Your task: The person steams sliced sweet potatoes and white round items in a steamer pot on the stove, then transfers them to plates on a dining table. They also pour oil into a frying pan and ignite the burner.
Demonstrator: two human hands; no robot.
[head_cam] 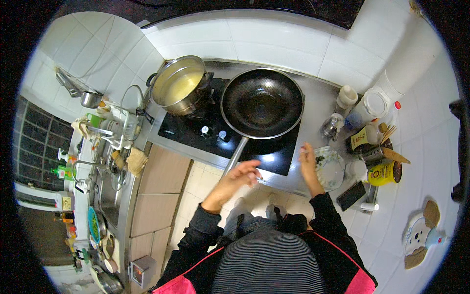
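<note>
A black wok (pixel 262 103) with a metal handle (pixel 237 152) sits on the black glass gas hob (pixel 183 128), a glossy film in its base. My left hand (pixel 237 180) hovers by the handle, fingers apart, with nothing visible in it. Over the counter right of the hob, my right hand (pixel 307 163) is raised beside a floral plate (pixel 336 171) bearing small dark green pieces. Its fingers are bunched, and whether they pinch something small cannot be seen. On the left burner stands a steel pot (pixel 178 86) holding pale yellow liquid.
Along the right wall stand a glass cruet (pixel 332 126), a lidded tub (pixel 374 104), a yellow tin (pixel 383 174), a utensil holder (pixel 372 156) and a phone (pixel 351 195). Leftward are a glass lid (pixel 133 119), a dish rack (pixel 123 125), a sink (pixel 110 198) and a teal basket (pixel 94 224) of greens.
</note>
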